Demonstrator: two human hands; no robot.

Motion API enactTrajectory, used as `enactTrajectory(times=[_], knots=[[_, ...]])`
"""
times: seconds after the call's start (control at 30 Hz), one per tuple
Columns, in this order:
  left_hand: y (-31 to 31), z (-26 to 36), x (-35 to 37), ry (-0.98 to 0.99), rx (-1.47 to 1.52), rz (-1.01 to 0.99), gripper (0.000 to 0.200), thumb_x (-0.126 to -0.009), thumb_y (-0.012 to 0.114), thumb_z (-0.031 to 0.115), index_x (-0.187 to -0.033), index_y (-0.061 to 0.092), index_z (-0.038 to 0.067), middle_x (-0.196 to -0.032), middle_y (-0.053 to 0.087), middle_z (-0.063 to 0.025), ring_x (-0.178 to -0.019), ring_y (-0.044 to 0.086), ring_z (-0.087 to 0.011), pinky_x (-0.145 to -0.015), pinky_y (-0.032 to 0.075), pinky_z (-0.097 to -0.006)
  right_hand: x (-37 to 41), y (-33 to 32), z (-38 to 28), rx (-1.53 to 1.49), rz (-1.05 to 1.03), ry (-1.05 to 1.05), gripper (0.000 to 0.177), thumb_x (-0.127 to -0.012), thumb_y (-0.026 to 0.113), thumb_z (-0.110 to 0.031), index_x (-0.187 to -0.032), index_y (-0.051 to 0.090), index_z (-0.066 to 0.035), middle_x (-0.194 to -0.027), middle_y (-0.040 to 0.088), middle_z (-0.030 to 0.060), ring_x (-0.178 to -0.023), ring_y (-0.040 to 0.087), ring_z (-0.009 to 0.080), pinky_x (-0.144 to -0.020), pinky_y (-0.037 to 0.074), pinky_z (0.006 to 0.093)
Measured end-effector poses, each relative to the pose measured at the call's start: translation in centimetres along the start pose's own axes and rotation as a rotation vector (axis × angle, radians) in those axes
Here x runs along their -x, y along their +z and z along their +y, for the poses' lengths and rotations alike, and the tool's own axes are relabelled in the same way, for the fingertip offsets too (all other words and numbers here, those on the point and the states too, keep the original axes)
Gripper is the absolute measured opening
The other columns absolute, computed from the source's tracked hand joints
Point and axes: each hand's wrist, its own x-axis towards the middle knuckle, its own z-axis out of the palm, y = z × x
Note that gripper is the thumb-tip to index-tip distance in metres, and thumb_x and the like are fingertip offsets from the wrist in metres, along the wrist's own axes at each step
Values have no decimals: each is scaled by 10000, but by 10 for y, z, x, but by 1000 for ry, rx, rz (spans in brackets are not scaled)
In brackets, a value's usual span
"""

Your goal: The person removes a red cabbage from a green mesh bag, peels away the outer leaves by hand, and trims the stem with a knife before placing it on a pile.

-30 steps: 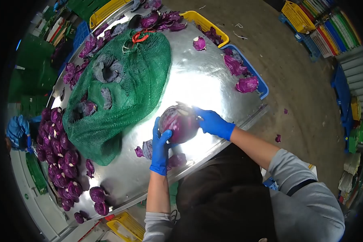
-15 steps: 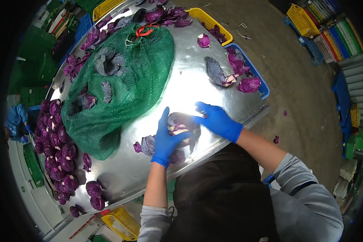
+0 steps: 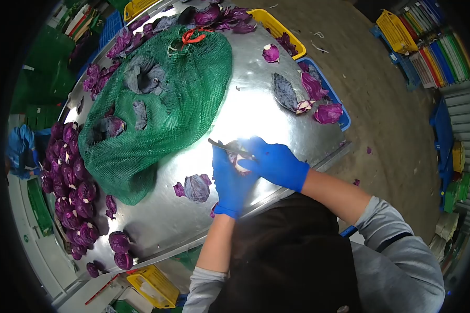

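Observation:
A red cabbage (image 3: 237,161), mostly covered by my fingers, is held over the metal table's near edge. My left hand (image 3: 232,183) is wrapped round it from the left and below, in a blue glove. My right hand (image 3: 279,164), also gloved in blue, is closed on a knife (image 3: 220,145); its dark blade reaches left across the top of the cabbage, and the handle is hidden in the hand. Loose outer leaves (image 3: 197,188) lie on the table just left of my left hand.
A green mesh sack (image 3: 193,99) with a red tie spreads over the table (image 3: 256,78). Several red cabbages (image 3: 70,182) are heaped at the left edge. Loose leaves lie along the far side. Yellow (image 3: 277,28) and blue (image 3: 343,119) crates adjoin the table. Another person (image 3: 21,148) stands far left.
My right hand has moved left onto the cabbage, and the knife blade now shows across it. My left hand has shifted slightly right and turned, covering more of the cabbage.

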Motion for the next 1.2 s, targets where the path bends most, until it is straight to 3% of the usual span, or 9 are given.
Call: enactTrajectory(times=[0.1,0.2,0.47,0.67,0.77,0.93,1.0,1.1,1.2], knots=[[4,-14,-5,34,-93,-89,918,-583,840,309,-1272,391,-99,-1157,534,-249,-1053,543,-377,-917,446,-423,-31,14,44,329,78,-396,403,-868,540,-379,-1139,586,-83,-927,661,145,-810,655,303,-718,527,389],[1,-15,-1,-16,-255,-153,967,-539,861,334,-1303,394,-31,-1226,499,-267,-1103,519,-403,-921,442,-436,-60,-24,63,126,-101,250,312,-855,508,-348,-949,635,-79,-915,654,158,-857,634,315,-729,509,393],[-37,-5,-11,433,-509,-437,1104,-482,871,361,-1396,314,87,-1435,315,-214,-1269,365,-445,-951,372,-533,-24,-33,13,17,-13,178,477,-836,587,-395,-1172,564,-58,-1039,633,185,-930,628,326,-783,503,398],[-19,-40,21,-14,118,-64,1007,-630,808,77,-1439,211,32,-1428,321,-128,-1290,357,-255,-993,402,-374,1,6,41,-410,-80,-7,559,-869,554,-430,-1315,484,-101,-1112,612,183,-932,634,302,-802,501,365],[11,8,4,-241,443,-88,1039,-663,827,297,-1401,191,-62,-1279,433,-177,-1223,397,-294,-1067,309,-404,0,-9,26,-175,-151,19,531,-879,548,-411,-1314,489,-112,-1162,592,170,-943,633,297,-803,506,361],[19,-6,4,-24,24,-49,1028,-620,848,289,-1381,244,-48,-1226,457,-166,-1130,480,-273,-952,441,-390,-23,-20,18,169,-126,-289,430,-884,537,-368,-1232,541,-116,-1105,622,163,-922,638,294,-775,514,379],[19,-13,5,-41,-119,-23,1042,-602,856,283,-1381,246,-42,-1238,444,-170,-1122,488,-271,-937,453,-387,-46,-34,35,-190,-343,475,375,-922,453,-382,-1117,617,-107,-988,660,171,-912,640,316,-760,514,392],[18,-13,22,-231,458,-85,1130,-561,869,311,-1392,204,-70,-1362,336,-218,-1214,411,-321,-1045,335,-386,-33,5,72,-53,-101,138,345,-923,444,-346,-1024,651,-90,-982,656,192,-882,643,339,-751,514,397],[2,-41,19,-67,76,-127,1081,-602,859,288,-1387,206,-66,-1350,349,-201,-1210,416,-293,-1029,362,-364,-38,27,110,-159,79,122,330,-903,472,-330,-937,655,-58,-939,649,211,-859,636,359,-735,509,419]])
